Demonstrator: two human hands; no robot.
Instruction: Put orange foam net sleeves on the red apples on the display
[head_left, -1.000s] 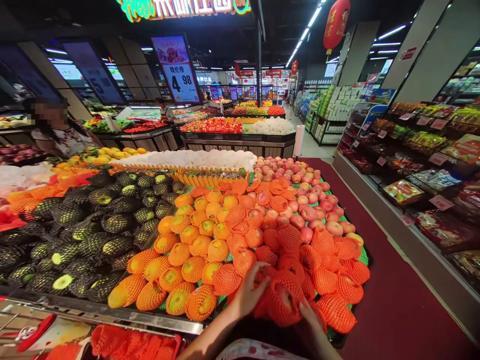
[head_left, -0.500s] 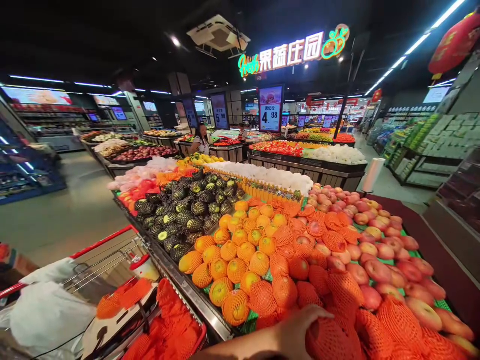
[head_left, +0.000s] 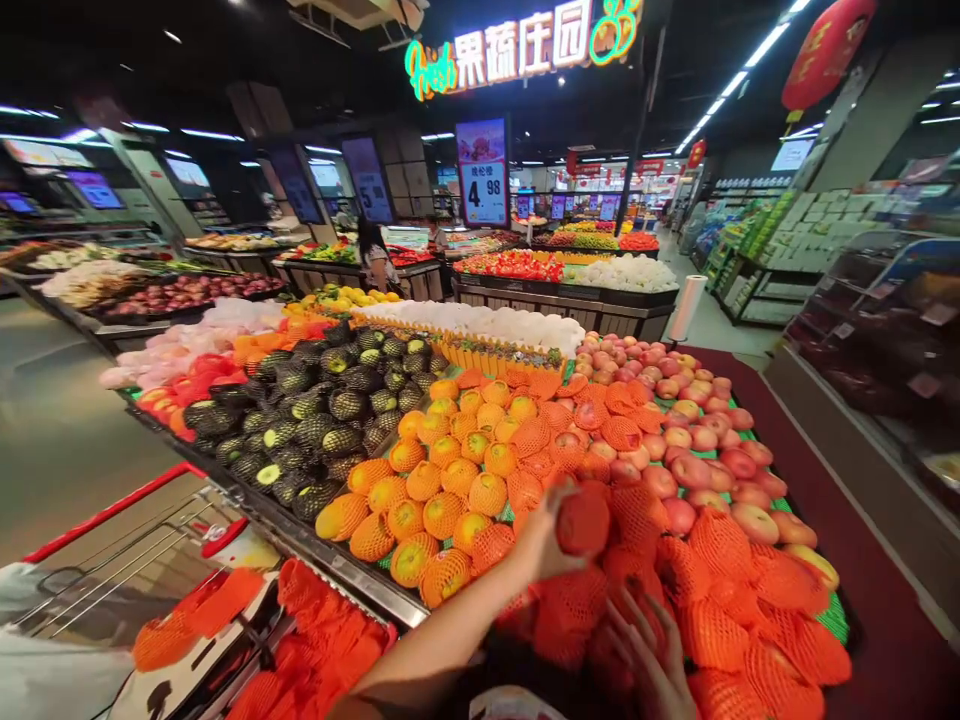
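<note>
My left hand (head_left: 541, 545) holds up a red fruit wrapped in orange foam net (head_left: 583, 522) above the front of the display. My right hand (head_left: 651, 660) lies lower, fingers spread on a heap of orange foam nets (head_left: 570, 625) at the front edge. All around are net-wrapped red fruits (head_left: 720, 590) and, behind them, bare pink-red apples (head_left: 675, 440). Netted yellow-orange fruits (head_left: 450, 480) fill the section to the left of my hands.
Dark-netted green fruits (head_left: 330, 410) lie further left. A red-handled shopping cart (head_left: 142, 560) with loose orange nets (head_left: 315, 640) stands at lower left. A price sign (head_left: 484, 172) hangs beyond. A person (head_left: 373, 255) stands by a far stall. Shelves (head_left: 885, 340) line the red-carpeted aisle at right.
The view swung left, then partly back. My left hand lifted a netted fruit off the pile; my right hand, out of view half a second ago, shows again on the nets.
</note>
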